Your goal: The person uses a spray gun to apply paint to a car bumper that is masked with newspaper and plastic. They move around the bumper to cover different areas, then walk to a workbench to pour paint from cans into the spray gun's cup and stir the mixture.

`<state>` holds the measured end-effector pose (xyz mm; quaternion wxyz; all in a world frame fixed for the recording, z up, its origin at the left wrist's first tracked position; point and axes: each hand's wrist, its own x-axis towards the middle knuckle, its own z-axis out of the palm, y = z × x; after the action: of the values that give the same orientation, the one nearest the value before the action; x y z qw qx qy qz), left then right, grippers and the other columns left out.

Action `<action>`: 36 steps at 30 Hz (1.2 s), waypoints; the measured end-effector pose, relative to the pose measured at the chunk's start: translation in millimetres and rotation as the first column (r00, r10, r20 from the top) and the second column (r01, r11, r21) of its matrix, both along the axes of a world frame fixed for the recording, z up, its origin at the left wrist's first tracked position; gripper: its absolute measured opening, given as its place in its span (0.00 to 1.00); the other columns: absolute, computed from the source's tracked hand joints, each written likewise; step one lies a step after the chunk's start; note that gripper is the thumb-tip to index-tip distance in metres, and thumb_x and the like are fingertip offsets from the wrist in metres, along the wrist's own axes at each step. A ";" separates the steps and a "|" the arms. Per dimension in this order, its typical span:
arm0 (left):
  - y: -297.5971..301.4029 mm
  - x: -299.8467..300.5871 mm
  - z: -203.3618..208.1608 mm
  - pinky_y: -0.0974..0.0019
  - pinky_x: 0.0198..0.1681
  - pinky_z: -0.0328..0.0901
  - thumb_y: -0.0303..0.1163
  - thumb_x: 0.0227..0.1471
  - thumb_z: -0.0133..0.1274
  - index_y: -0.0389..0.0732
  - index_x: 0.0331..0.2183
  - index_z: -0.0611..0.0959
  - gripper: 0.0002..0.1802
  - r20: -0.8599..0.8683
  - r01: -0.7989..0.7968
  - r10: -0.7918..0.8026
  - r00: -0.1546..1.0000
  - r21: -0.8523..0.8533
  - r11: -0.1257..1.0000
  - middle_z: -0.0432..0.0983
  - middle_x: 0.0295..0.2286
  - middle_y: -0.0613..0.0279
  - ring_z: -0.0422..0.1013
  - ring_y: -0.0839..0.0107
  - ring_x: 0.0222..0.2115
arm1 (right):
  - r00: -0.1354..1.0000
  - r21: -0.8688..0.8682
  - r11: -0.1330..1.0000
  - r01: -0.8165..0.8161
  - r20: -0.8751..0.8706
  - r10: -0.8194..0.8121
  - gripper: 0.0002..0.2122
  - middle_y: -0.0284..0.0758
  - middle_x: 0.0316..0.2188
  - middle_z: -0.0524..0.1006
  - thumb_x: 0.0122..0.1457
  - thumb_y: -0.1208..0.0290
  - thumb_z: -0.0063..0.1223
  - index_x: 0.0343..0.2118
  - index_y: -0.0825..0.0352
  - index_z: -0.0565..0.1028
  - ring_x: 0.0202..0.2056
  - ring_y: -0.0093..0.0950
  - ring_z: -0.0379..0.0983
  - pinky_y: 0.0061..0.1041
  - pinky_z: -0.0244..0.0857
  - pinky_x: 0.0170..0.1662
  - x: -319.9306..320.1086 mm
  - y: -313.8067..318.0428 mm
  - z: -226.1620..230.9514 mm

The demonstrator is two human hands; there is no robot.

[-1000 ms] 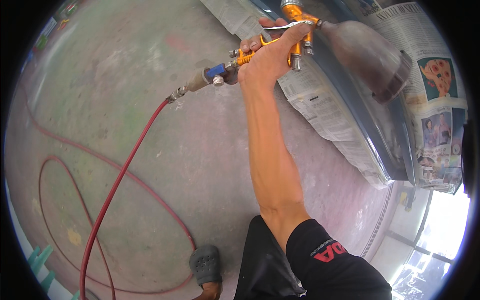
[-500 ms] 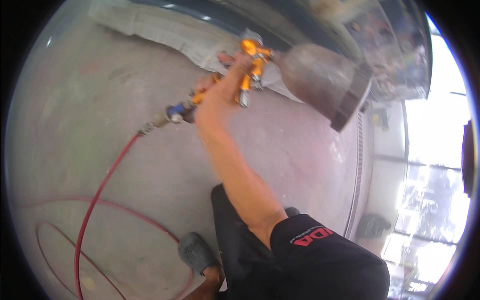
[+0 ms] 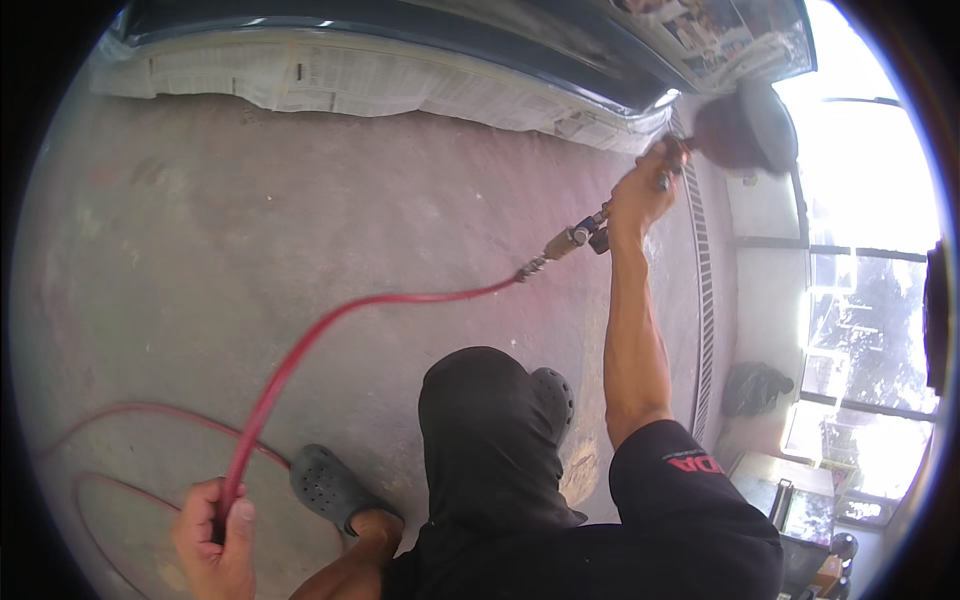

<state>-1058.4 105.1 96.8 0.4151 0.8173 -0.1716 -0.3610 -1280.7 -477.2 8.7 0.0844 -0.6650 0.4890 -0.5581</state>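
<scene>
Red hose (image 3: 400,299): is being clamped in left grip (image 3: 222,540).
Spray gun (image 3: 730,130): is being clasped by right grip (image 3: 640,195) near dark panel's (image 3: 560,50) end, apparently being positioned.
Hose slack (image 3: 165,408): control is seemingly being demanded next.

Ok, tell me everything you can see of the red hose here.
The red hose looks smooth, flexible and rubbery. From the metal fitting behind the spray gun, it curves down to the left hand, whose fingers wrap it. More red hose lies in curves on the floor, one running up beside the grey clog.
</scene>
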 end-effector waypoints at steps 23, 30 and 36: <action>-118.7 -93.4 -18.0 0.58 0.31 0.69 0.30 0.63 0.62 0.34 0.47 0.86 0.13 -0.216 0.462 -0.443 0.870 0.042 0.886 0.79 0.24 0.50 0.74 0.61 0.23 | 0.873 0.117 0.992 -0.041 -0.478 0.092 0.14 0.49 0.38 0.80 0.69 0.61 0.61 0.43 0.67 0.71 0.41 0.55 0.80 0.53 0.69 0.44 -35.1 -66.8 -62.2; -125.0 -99.7 -12.2 0.56 0.33 0.71 0.29 0.62 0.62 0.32 0.45 0.85 0.12 -0.223 0.453 -0.428 0.876 0.075 0.888 0.83 0.27 0.45 0.79 0.50 0.26 | 0.848 0.124 0.990 -0.066 -0.516 0.121 0.17 0.51 0.36 0.82 0.70 0.57 0.60 0.44 0.69 0.73 0.40 0.55 0.81 0.53 0.70 0.44 -36.5 -70.0 -55.8; -128.1 -102.0 -12.1 0.56 0.32 0.70 0.29 0.62 0.62 0.33 0.45 0.85 0.12 -0.226 0.477 -0.453 0.862 0.059 0.877 0.83 0.27 0.45 0.79 0.51 0.26 | 0.826 0.180 0.979 -0.101 -0.533 0.183 0.15 0.51 0.38 0.82 0.68 0.63 0.61 0.46 0.69 0.71 0.40 0.55 0.81 0.53 0.70 0.44 -32.9 -71.7 -45.8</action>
<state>-1160.4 -23.0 84.6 0.2842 0.7321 -0.2994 -0.5419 -1313.6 -548.9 -37.1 0.0303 -0.8233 0.4806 -0.3004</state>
